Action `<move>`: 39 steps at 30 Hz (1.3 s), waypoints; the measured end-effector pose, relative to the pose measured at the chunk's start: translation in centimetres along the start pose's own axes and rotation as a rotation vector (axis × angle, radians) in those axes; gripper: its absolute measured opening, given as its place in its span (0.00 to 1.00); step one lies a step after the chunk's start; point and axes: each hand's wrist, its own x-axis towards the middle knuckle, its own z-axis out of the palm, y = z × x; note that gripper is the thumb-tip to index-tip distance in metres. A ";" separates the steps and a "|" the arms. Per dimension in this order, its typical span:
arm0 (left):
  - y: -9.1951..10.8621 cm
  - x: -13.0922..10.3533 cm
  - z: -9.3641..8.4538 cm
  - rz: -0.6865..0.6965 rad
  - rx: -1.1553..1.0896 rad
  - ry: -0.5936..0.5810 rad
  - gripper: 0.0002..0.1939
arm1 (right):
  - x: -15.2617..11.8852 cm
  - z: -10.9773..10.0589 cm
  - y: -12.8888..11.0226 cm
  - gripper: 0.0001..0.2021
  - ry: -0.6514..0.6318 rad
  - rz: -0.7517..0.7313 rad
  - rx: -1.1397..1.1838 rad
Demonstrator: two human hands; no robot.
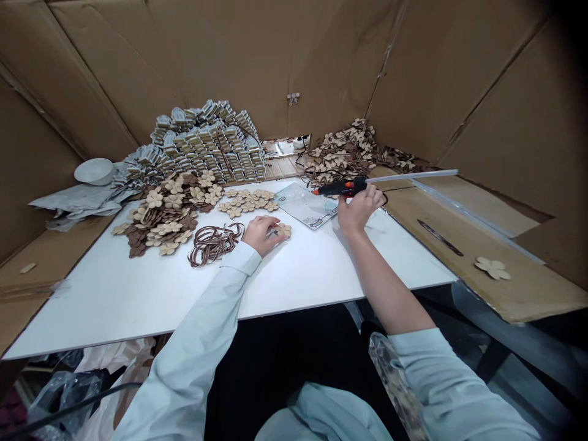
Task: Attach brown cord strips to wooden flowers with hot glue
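Observation:
My left hand [263,234] rests on the white board [294,275], its fingers on a small beige flower piece [283,230]. In my right hand [358,211] is a black and orange glue gun [342,187], its tip pointing left above a clear plastic sheet [305,205]; a long glue stick [413,176] sticks out of its back. Beige flowers [248,202] lie spread behind my left hand. A bundle of brown cord [214,244] lies just left of that hand. Further left is a heap of beige and brown flowers [169,211].
Stacked grey-edged pieces [206,144] rise at the back left, near a white bowl [95,171]. More flowers [344,150] are piled at the back right. On the cardboard at right lie glue sticks [478,217], a dark slim tool [440,237] and a single flower [492,268].

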 end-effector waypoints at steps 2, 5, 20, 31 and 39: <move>0.0 0.0 0.0 -0.003 0.000 0.001 0.21 | -0.1 -0.3 -0.1 0.22 0.025 0.015 -0.008; 0.1 0.0 -0.1 -0.001 -0.007 0.003 0.21 | -0.2 -0.5 -0.2 0.20 0.027 0.020 -0.013; 0.1 0.1 -0.1 0.014 0.003 -0.008 0.22 | 0.3 1.9 -0.4 0.17 0.067 -0.163 0.059; 0.3 0.0 -0.4 -0.105 -0.022 0.087 0.18 | 0.2 1.0 -1.2 0.20 -0.064 -0.424 0.138; 0.0 0.0 -0.1 -0.073 -0.056 0.045 0.21 | -0.7 -0.3 -2.6 0.20 -0.219 -0.609 0.053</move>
